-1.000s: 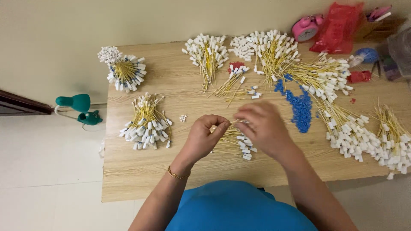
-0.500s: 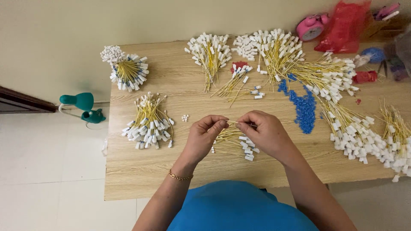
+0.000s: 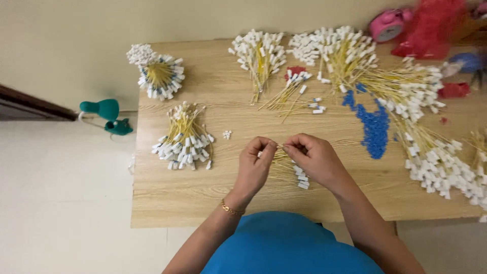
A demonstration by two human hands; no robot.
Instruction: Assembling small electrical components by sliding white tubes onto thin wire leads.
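Since the earlier frame our right hand (image 3: 317, 157) came back from the far piles to meet the left hand (image 3: 256, 165). On the wooden table (image 3: 167, 203) several tied bundles (image 3: 185, 137) lie finished, many loose pieces (image 3: 436, 162) remain. Both hands pinch the small yellow bundle (image 3: 286, 167) at the table's near edge.

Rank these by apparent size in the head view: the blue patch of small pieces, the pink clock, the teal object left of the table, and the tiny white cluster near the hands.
1. blue patch
2. pink clock and teal object: look alike, and the clock is partly cut off, so unranked
3. tiny white cluster
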